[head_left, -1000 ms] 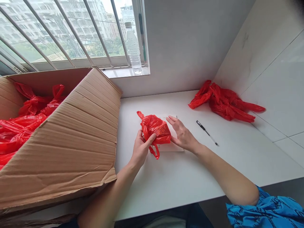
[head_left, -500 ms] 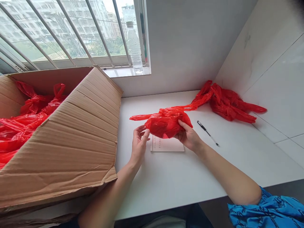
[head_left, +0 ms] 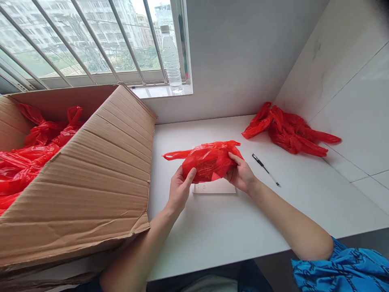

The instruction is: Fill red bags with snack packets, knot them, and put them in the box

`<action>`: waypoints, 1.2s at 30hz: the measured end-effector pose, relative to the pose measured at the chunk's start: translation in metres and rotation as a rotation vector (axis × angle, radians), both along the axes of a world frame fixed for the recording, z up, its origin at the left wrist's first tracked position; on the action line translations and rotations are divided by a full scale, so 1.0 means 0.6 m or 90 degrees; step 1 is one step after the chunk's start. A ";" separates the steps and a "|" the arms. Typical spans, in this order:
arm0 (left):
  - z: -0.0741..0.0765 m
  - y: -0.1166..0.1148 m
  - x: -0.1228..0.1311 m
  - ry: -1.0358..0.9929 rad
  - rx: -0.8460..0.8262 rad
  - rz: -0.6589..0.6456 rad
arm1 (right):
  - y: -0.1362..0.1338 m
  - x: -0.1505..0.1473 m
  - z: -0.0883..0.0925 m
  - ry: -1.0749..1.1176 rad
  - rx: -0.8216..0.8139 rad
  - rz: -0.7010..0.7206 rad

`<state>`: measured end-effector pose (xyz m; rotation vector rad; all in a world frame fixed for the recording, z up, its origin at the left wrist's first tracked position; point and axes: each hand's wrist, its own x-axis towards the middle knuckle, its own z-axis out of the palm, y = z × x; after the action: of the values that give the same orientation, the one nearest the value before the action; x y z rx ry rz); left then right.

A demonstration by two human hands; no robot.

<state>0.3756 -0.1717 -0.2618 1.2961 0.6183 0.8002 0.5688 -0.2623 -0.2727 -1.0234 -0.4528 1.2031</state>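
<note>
Between my two hands I hold a red plastic bag (head_left: 209, 162) wrapped around something whose outline I cannot make out. My left hand (head_left: 180, 188) grips its left end, the thumb laid across the front. At the right end, my right hand (head_left: 240, 172) is closed on the bag, thumb on top. One handle of the bag sticks out to the left. Below it, a white notebook (head_left: 217, 187) with small print lies on the table, partly covered by the bag.
A cardboard box (head_left: 100, 170) holding several red bags (head_left: 39, 150) stands at left. More red plastic bags (head_left: 291, 127) lie in the back right corner. A pen (head_left: 264, 169) rests on the white table (head_left: 219, 231). A clear bottle (head_left: 172, 63) stands on the windowsill.
My left hand has closed on the left end of the bag, which has turned toward me. Its right side has come away from the bags in the corner.
</note>
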 end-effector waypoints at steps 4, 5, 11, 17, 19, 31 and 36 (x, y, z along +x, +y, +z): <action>-0.001 -0.001 -0.001 -0.004 0.026 0.003 | 0.001 -0.001 -0.001 0.033 -0.015 -0.014; -0.001 -0.001 -0.001 -0.003 0.027 0.004 | 0.001 -0.001 -0.001 0.037 -0.017 -0.016; -0.004 -0.001 -0.001 -0.002 0.023 0.021 | -0.002 -0.003 0.004 0.027 -0.001 -0.010; -0.007 0.006 0.000 -0.012 0.011 0.066 | -0.011 -0.016 0.024 -0.078 0.064 0.096; -0.009 0.008 0.001 -0.022 -0.003 0.069 | -0.013 -0.020 0.028 -0.085 0.072 0.102; -0.010 0.009 0.002 -0.015 -0.027 0.065 | -0.011 -0.019 0.021 -0.033 0.063 0.094; -0.003 0.003 0.002 -0.030 -0.006 0.074 | -0.006 -0.012 0.010 0.017 0.023 0.071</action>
<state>0.3770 -0.1701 -0.2634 1.2378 0.6633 0.9192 0.5616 -0.2661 -0.2666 -0.9597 -0.5154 1.3021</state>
